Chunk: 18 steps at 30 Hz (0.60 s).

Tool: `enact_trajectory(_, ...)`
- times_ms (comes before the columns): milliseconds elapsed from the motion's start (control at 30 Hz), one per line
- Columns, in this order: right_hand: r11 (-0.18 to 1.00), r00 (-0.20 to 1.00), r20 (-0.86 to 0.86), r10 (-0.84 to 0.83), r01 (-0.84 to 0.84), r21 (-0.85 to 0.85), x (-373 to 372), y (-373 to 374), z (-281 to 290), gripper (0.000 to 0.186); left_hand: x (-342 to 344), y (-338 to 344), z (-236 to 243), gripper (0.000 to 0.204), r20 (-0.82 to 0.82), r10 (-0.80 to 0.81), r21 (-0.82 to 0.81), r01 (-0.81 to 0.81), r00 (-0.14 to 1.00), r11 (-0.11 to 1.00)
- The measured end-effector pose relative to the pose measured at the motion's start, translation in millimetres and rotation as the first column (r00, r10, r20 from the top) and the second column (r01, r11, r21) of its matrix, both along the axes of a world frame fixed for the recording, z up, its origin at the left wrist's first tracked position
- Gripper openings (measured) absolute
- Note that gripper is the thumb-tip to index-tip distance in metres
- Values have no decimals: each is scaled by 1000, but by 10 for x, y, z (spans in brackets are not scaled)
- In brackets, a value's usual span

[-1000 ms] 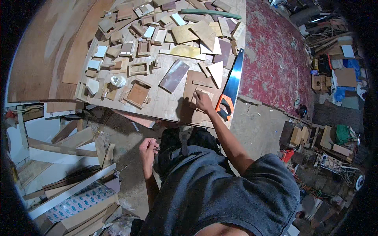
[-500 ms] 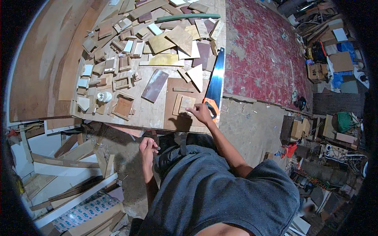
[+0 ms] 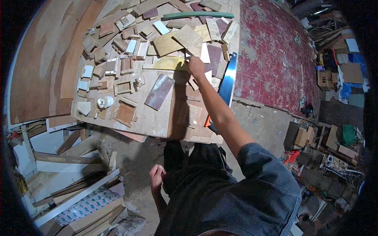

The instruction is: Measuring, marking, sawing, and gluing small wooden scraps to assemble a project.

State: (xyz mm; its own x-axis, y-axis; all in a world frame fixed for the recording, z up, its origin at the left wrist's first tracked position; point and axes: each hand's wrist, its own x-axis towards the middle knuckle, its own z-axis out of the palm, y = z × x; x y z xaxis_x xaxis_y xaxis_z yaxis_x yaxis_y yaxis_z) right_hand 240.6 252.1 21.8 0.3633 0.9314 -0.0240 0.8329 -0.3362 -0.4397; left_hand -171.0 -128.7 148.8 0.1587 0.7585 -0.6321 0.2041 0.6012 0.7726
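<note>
My right hand (image 3: 195, 66) is stretched out over the workbench, at the right end of a yellow-faced strip of wood (image 3: 167, 63). Its fingers are curled, and what they hold, if anything, is hidden. Below my forearm lies a hand saw (image 3: 227, 84) with a shiny blade and an orange and black handle, partly covered by the arm. A small square wooden piece (image 3: 191, 114) rests on a brown board (image 3: 176, 128) at the near edge, partly in shadow. Down beside my body, my left hand (image 3: 156, 177) is closed; its contents cannot be made out.
Wood offcuts (image 3: 169, 43) and small box-like wooden pieces (image 3: 125, 87) crowd the bench. A white spool (image 3: 105, 102), a purple-brown board (image 3: 159, 91) and a green strip (image 3: 197, 15) lie among them. Scrap boards (image 3: 67, 167) are heaped at lower left. A red tiled floor (image 3: 271, 59) stretches right.
My right hand has moved away from the square wooden piece, forward to the yellow-faced strip. My left hand has dropped lower beside my body. The whole view has shifted slightly.
</note>
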Motion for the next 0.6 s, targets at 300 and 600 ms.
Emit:
enact_trajectory(300,991,979,191,72,-48,-126,-168,647,-295,41,-66,8,-112,28,-168,383,-256,-415,908,873)
enact_trajectory(600,965,992,30,-126,129,-229,-158,907,-333,35,-2,349,-114,28,-94,323,-266,-337,942,903)
